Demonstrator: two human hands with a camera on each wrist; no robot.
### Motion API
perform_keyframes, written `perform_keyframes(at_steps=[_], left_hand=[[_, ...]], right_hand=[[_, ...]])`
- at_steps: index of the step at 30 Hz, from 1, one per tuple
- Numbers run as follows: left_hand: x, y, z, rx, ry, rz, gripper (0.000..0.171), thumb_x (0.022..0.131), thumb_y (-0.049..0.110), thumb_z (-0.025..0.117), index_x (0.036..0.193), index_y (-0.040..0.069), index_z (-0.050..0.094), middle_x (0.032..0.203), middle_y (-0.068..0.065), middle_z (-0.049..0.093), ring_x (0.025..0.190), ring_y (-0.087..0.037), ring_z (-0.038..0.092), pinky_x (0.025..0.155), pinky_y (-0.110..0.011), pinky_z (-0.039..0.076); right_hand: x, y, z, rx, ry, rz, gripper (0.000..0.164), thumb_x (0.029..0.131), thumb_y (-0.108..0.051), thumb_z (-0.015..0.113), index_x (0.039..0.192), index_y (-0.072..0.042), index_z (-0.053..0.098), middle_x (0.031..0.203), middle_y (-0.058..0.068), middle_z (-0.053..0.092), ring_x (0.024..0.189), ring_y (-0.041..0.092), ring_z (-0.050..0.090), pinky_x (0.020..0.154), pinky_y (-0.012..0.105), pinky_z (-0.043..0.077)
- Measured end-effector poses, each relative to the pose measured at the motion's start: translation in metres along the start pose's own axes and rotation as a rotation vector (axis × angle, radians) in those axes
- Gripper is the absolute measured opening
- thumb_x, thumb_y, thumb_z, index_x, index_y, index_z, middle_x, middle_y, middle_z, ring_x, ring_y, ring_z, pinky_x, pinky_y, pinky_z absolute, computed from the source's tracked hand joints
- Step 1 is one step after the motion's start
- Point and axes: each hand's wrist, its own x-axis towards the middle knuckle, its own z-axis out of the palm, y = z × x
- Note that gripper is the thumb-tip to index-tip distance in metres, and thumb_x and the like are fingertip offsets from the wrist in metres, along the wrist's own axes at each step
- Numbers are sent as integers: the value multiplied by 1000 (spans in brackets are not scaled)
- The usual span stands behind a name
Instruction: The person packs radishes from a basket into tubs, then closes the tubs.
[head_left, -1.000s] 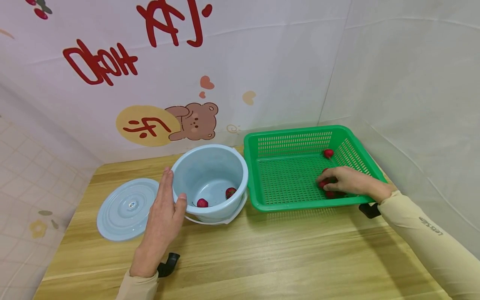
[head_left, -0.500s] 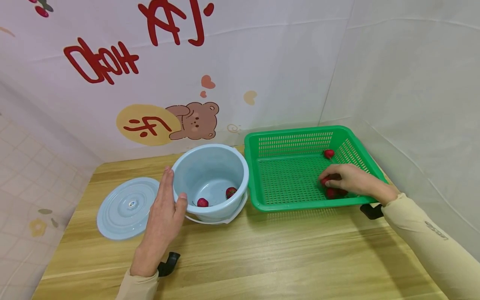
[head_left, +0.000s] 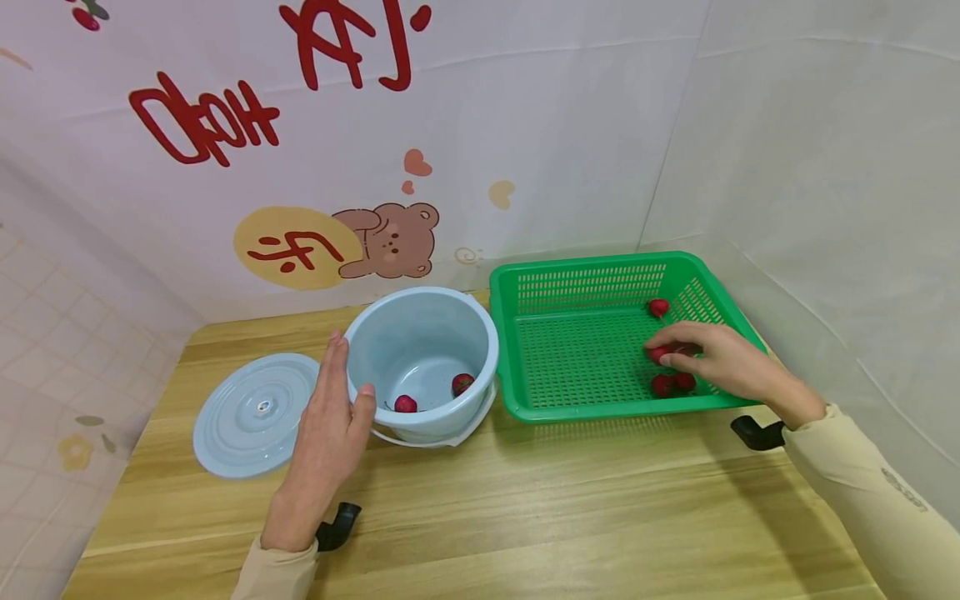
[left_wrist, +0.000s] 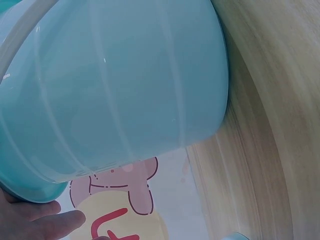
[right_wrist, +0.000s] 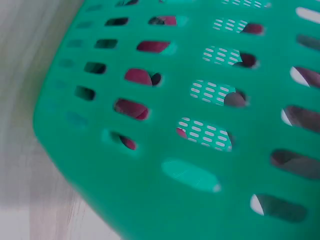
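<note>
My right hand point(head_left: 723, 358) is over the green basket point(head_left: 577, 412) and pinches a small red radish point(head_left: 658, 356) between thumb and fingers. Below it, two more radishes point(head_left: 662, 386) lie on the basket floor. Another radish point(head_left: 658, 307) is at the basket's back right. My left hand point(head_left: 326, 442) has straight fingers against the left side of the light blue bucket point(head_left: 487, 333). In the left wrist view, its fingertips point(left_wrist: 70, 222) show just below the bucket rim. Inside the bucket lie two radishes point(head_left: 405, 404). Through the basket's slots, the right wrist view shows patches of red point(right_wrist: 137, 76).
The bucket's round blue lid point(head_left: 247, 425) lies on the wooden table point(head_left: 525, 517), left of the bucket. The bucket's pale handle point(head_left: 468, 429) hangs down in front. A printed cloth wall point(head_left: 570, 150) stands right behind the bucket and basket.
My right hand has drawn a radish away from the others, moving slightly right and up, so the two beneath are uncovered. My left hand has stayed at the bucket.
</note>
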Motion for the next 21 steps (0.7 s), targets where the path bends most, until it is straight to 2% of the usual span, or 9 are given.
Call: perform_keyframes(at_steps=[5,13,15,21], left_hand=[[0,0,1,0,-3,-5,68,107,27,46,164,2,19,173,-10,15,154,-39,26,115,-66,32],[-1,0,1,5,1,0,68,107,29,45,165,2,19,173,-9,16,154,-38,26,115,-65,32],[0,0,1,5,3,1,68,107,29,45,165,2,19,173,-9,16,154,-38,26,115,-65,32],[-1,0,1,3,5,-1,68,107,30,44,164,2,20,173,-10,16,154,-38,27,115,-65,32]], right_hand=[[-5,-3,-3,18,40,0,25,97,-7,71,119,-18,75,115,-6,74,99,0,65,81,15,51],[-15,-16,-7,64,113,56,34,97,-12,72,119,-38,74,119,-10,74,108,0,61,85,14,47],[-18,-20,-7,67,128,67,35,98,-12,72,121,-38,73,121,-12,73,108,1,61,86,13,46],[-25,-30,-7,42,174,66,31,99,-11,70,126,-26,74,123,-14,71,106,0,60,87,10,44]])
